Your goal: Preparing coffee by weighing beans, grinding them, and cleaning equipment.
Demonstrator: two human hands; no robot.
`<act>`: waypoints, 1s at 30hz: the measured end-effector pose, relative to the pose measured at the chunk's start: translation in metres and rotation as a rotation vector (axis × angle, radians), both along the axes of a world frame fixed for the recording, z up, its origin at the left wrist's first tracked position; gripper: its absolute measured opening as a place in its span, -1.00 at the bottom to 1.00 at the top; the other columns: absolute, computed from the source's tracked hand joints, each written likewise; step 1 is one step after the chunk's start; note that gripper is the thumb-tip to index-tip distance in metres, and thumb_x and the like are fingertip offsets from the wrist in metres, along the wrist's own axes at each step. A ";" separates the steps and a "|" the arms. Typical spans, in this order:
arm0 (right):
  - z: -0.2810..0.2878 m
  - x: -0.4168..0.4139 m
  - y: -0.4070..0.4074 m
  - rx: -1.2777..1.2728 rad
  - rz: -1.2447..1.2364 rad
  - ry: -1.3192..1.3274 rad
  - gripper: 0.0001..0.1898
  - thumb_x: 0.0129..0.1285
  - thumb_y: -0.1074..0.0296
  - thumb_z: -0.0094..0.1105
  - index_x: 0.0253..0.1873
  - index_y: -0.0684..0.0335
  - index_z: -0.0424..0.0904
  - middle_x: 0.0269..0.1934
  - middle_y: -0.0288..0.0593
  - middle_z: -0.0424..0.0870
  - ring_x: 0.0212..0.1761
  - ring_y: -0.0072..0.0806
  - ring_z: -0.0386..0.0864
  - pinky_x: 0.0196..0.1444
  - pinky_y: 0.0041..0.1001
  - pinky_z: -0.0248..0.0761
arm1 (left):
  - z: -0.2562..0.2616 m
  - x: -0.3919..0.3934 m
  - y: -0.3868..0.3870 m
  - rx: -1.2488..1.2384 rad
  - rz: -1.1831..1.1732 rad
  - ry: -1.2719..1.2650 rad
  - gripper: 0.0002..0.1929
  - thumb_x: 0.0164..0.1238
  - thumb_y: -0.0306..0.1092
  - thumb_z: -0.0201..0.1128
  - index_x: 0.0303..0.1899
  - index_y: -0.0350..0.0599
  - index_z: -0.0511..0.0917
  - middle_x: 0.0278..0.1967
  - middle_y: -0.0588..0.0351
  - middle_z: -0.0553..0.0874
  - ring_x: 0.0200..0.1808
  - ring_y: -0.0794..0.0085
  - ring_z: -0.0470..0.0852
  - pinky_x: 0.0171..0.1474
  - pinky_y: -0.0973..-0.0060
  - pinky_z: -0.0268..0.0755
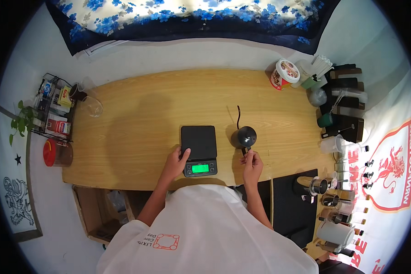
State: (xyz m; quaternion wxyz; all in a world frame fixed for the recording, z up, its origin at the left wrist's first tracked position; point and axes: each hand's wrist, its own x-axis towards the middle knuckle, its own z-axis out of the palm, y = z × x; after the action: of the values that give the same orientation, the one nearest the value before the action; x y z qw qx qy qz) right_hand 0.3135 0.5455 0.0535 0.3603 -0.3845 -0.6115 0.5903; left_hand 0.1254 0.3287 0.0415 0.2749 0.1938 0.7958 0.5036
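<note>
A black digital scale (198, 142) with a lit green display lies on the wooden table (140, 102), close to its front edge. At the left side of the scale is my left hand (176, 162), its thumb over the edge of the black weighing plate and its fingers beside it. Nothing stands on the plate. To the right, a black gooseneck kettle (247, 136) has its thin spout pointing towards the back of the table. My right hand (252, 163) grips the kettle's handle. Whether the kettle touches the table cannot be told.
A lidded tub (285, 74) and a holder of white straws stand at the back right. Cups, jars and bottles line the right side beside a black mat (291, 205). At the left are a wire rack (54, 106), a clear cup (91, 107) and a red-lidded jar (57, 152).
</note>
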 end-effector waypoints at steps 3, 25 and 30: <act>-0.004 -0.005 0.001 -0.048 0.040 0.034 -0.70 0.61 0.25 0.09 -0.20 0.36 0.57 -0.42 -0.28 0.58 -0.44 -0.62 0.60 -0.35 -0.58 0.47 | 0.009 0.006 0.003 -0.065 0.025 0.064 -0.50 0.55 -0.01 0.26 0.04 -0.43 0.52 -0.20 -0.20 0.78 -0.21 0.18 0.79 -0.08 0.35 0.59; 0.000 -0.013 -0.024 -0.015 0.152 -0.033 -0.84 0.59 0.34 0.12 -0.01 0.34 0.49 -0.30 -0.24 0.59 -0.36 -0.61 0.61 -0.30 -0.58 0.49 | 0.007 -0.007 -0.012 -0.056 -0.158 0.277 -0.22 0.16 -0.12 0.62 0.27 -0.38 0.39 -0.43 0.03 0.59 -0.42 0.36 0.60 -0.28 0.40 0.53; -0.002 -0.013 -0.049 -0.008 -0.076 0.071 -0.83 0.55 0.38 0.18 0.03 0.31 0.42 -0.28 -0.31 0.53 -0.29 -0.66 0.55 -0.28 -0.60 0.42 | 0.004 -0.007 -0.014 -0.107 -0.131 0.311 -0.19 0.12 -0.07 0.64 0.27 -0.35 0.40 -0.44 0.04 0.58 -0.45 0.36 0.59 -0.32 0.43 0.51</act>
State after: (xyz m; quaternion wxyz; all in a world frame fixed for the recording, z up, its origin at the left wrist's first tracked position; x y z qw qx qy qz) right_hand 0.3008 0.4970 0.0519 0.4025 -0.3876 -0.5808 0.5919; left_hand 0.1182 0.3146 0.0452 0.1906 0.3062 0.8400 0.4054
